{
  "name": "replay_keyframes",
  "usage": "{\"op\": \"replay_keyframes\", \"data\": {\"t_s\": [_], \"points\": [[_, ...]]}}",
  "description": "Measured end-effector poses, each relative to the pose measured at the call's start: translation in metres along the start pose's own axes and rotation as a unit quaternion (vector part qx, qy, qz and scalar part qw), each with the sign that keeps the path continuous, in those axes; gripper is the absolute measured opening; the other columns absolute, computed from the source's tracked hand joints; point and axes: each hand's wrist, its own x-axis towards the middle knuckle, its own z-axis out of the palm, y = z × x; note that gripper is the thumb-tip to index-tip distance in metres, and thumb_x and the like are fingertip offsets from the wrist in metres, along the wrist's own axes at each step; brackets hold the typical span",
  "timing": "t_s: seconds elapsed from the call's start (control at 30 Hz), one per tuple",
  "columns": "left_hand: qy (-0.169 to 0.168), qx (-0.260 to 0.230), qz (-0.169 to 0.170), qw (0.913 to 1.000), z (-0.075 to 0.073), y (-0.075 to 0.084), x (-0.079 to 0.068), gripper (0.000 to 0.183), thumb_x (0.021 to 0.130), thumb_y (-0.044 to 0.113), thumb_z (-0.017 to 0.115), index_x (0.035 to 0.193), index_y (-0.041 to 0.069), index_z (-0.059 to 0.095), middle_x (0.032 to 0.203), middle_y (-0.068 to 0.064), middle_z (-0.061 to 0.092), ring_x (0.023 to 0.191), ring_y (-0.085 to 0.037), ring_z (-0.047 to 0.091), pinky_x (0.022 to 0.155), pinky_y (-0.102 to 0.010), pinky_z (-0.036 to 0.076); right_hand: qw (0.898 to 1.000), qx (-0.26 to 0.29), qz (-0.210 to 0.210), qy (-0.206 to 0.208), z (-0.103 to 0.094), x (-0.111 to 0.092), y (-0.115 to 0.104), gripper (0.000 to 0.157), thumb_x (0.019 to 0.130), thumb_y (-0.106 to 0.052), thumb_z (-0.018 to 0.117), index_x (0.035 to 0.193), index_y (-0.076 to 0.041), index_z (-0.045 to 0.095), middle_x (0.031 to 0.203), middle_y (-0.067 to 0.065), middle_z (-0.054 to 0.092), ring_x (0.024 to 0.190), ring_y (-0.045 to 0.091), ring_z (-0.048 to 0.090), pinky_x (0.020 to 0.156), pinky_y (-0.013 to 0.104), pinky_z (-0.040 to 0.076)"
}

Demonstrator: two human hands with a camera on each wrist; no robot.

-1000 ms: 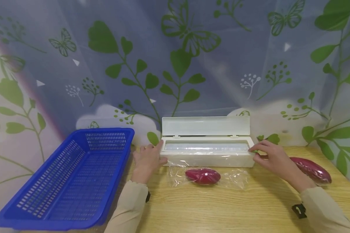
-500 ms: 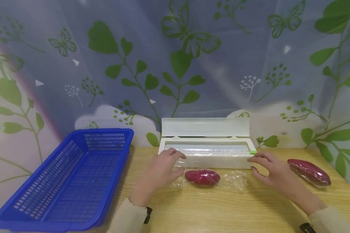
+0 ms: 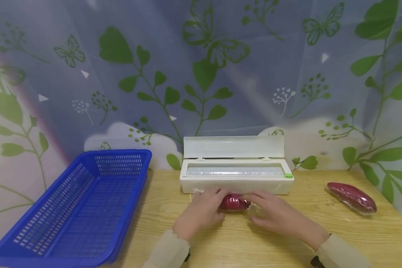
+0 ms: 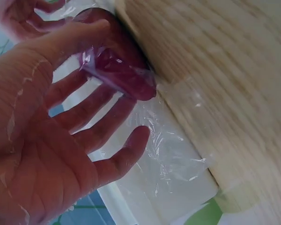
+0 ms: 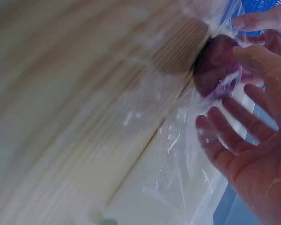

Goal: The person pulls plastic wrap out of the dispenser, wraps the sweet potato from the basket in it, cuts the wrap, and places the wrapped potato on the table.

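A purple-red sweet potato point(image 3: 233, 203) in clear plastic film lies on the table in front of the white cling film dispenser point(image 3: 217, 186), whose lid stands up. At its left end is my left hand point(image 3: 204, 208), thumb over the near side and loosely bent, spread fingers along the far side in the left wrist view. My right hand point(image 3: 274, 212) is at the other end, with its thumb by the sweet potato point(image 5: 218, 65) and its fingers spread. Loose film point(image 4: 164, 150) trails from the wrapped sweet potato near the fingers.
On the left stands a blue plastic basket point(image 3: 127, 208) with slotted sides. Another film-wrapped sweet potato point(image 3: 351, 197) lies at the right. A green slider point(image 3: 288, 175) sits at the dispenser's right end. A leaf-patterned cloth point(image 3: 147, 93) hangs behind.
Both hands have come away from the dispenser's ends, inward and towards me, to the two ends of the wrapped sweet potato. The spread film ends are now largely covered by the hands.
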Motion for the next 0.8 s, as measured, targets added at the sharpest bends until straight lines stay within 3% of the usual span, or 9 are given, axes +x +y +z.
{"op": "replay_keyframes", "data": {"t_s": [0.07,0.2,0.33,0.47,0.63,0.7,0.8], "points": [[0.016,0.018,0.006,0.9997,0.003,0.001,0.003,0.061,0.085,0.018,0.079,0.141,0.02,0.055,0.136,-0.003,0.063,0.126,-0.024,0.061,0.101,-0.054,0.053,1.0,0.014,0.02,-0.02,0.002,0.005,-0.001,0.059,0.084,-0.019,0.082,0.139,-0.015,0.059,0.13,0.001,0.065,0.115,0.019,0.066,0.094,0.041,0.059],[0.049,0.046,0.025,0.9974,0.009,-0.001,0.009,0.052,0.085,0.016,0.079,0.132,0.017,0.058,0.129,-0.004,0.066,0.12,-0.023,0.064,0.096,-0.049,0.057,0.999,0.03,0.024,-0.017,0.008,0.015,0.0,0.065,0.081,-0.015,0.084,0.141,-0.013,0.059,0.129,0.003,0.062,0.114,0.019,0.064,0.096,0.041,0.059],[0.052,0.016,0.049,0.9973,0.009,-0.008,0.01,0.047,0.086,0.017,0.079,0.129,0.016,0.059,0.124,-0.003,0.068,0.117,-0.021,0.065,0.097,-0.045,0.056,1.0,0.016,0.019,-0.014,0.013,0.022,-0.001,0.064,0.077,-0.012,0.085,0.136,-0.012,0.062,0.125,0.004,0.063,0.113,0.02,0.062,0.097,0.042,0.058],[-0.011,-0.094,0.057,0.9939,0.004,-0.013,0.007,0.043,0.089,0.023,0.077,0.128,0.017,0.058,0.118,0.001,0.07,0.107,-0.012,0.066,0.093,-0.031,0.056,0.997,0.022,0.056,-0.051,0.008,0.024,-0.006,0.057,0.077,-0.018,0.087,0.128,-0.013,0.064,0.121,0.005,0.067,0.109,0.02,0.064,0.093,0.041,0.059],[-0.115,-0.242,0.024,0.9633,-0.004,-0.018,0.001,0.034,0.093,0.026,0.074,0.124,0.017,0.062,0.106,0.004,0.072,0.091,-0.002,0.064,0.081,-0.02,0.054,0.985,0.085,0.095,-0.116,-0.002,0.022,-0.012,0.045,0.078,-0.031,0.086,0.114,-0.017,0.063,0.102,-0.005,0.07,0.085,0.005,0.061,0.072,0.024,0.056],[-0.133,-0.263,0.013,0.9556,-0.005,-0.021,-0.001,0.032,0.095,0.027,0.072,0.123,0.015,0.063,0.105,0.003,0.072,0.088,-0.002,0.064,0.079,-0.02,0.054,0.983,0.094,0.093,-0.126,-0.003,0.021,-0.013,0.043,0.08,-0.035,0.083,0.114,-0.018,0.063,0.1,-0.007,0.069,0.083,0.003,0.06,0.07,0.022,0.053],[-0.128,-0.254,0.002,0.9588,-0.006,-0.023,-0.004,0.033,0.097,0.029,0.069,0.126,0.013,0.064,0.108,0.001,0.072,0.09,-0.003,0.065,0.082,-0.021,0.055,0.986,0.078,0.085,-0.12,-0.003,0.019,-0.014,0.042,0.085,-0.039,0.078,0.118,-0.015,0.066,0.105,-0.004,0.069,0.09,0.005,0.062,0.075,0.026,0.056]]}}
